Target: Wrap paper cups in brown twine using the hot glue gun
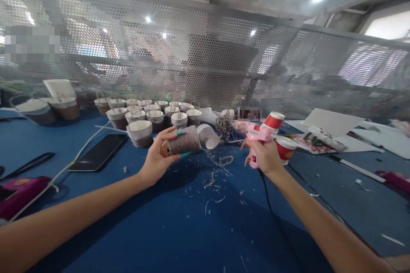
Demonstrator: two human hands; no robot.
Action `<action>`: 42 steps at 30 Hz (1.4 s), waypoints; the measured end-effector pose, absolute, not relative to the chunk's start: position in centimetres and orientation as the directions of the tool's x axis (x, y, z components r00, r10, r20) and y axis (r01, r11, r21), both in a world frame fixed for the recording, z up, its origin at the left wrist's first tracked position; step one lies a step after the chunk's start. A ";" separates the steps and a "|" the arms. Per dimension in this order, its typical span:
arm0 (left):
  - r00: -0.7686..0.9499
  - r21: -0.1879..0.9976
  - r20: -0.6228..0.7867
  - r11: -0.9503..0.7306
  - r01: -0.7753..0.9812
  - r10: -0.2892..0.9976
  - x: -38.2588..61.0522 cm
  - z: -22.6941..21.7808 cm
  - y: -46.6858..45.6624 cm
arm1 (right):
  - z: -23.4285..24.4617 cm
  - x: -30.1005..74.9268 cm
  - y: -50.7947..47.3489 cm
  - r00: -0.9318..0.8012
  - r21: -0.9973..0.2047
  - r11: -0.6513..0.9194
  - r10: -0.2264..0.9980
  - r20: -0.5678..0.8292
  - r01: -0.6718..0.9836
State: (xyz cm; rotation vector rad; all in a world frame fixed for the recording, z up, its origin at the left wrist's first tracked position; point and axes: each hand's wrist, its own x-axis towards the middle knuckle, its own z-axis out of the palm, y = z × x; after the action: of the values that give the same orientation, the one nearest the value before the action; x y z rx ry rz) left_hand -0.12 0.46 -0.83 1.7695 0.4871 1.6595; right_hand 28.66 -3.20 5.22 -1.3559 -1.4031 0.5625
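I hold the small paper cup wrapped in brown twine [185,140] on its side in my left hand [158,158], fingers curled shut around it, its twined wall turned toward the glue so I can reach it. Right of the cup, my right hand [265,156] is closed on the pink plastic hot-glue gun [258,141], nozzle aimed back at the cup. Behind the cup stands a cluster of finished white-and-brown handled cups [150,115]. The cup's rim and the gun's trigger are hidden
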 end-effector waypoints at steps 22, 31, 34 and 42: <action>0.173 0.878 0.439 -0.380 -0.290 0.882 0.3 -0.3 -0.4 | 4.9 26.6 -5.8 -0.185 -0.801 0.532 0.847 0.499 0.275; 0.187 0.902 0.382 -0.321 -0.290 0.905 0.1 -0.2 -0.5 | 5.1 26.1 -6.2 -0.272 -0.815 0.501 0.860 0.432 0.290; 0.187 0.907 0.367 -0.305 -0.290 0.911 0.1 -0.2 -0.5 | 5.2 26.0 -6.2 -0.259 -0.803 0.508 0.858 0.443 0.312; 0.203 0.910 0.372 -0.311 -0.275 0.906 0.1 -0.1 -0.7 | 5.0 26.4 -5.9 -0.266 -0.760 0.522 0.853 0.450 0.387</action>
State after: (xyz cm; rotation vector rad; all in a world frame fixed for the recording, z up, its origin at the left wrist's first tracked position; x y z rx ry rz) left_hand 0.08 -0.69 -0.08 1.3822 0.6558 1.3641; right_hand 26.38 -5.91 4.97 -1.0235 -1.8626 0.6507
